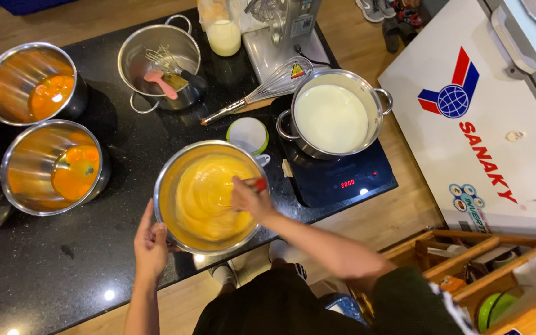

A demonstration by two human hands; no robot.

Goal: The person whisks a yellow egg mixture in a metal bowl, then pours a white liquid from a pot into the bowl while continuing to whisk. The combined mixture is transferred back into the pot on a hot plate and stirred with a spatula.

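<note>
Here the left hand [151, 243] grips the rim of a round steel bowl [169, 180] of smooth yellow batter [209, 198]. The right hand [250, 198] closes its fingers around a red-handled whisk [259, 183] on the speckled black bench [51, 273].

Mixing bowl [167, 186]: polished steel, mirror-glossy, under the left hand [151, 246]; yellow batter [209, 197] inside smooth and wet-looking. Whisk handle [259, 183] in the right hand [250, 198]: red, looks plastic. Bench [51, 273]: black speckled stone, glossy, catches lamp glints. Pot [333, 118]: brushed steel, milk surface matt white. Loose whisk [262, 90]: shiny wire, metal grip. Cooktop [336, 180]: black glass, glossy. Floor [392, 217]: wood, satin. Freezer lid [429, 68]: white painted metal, smooth.
</note>
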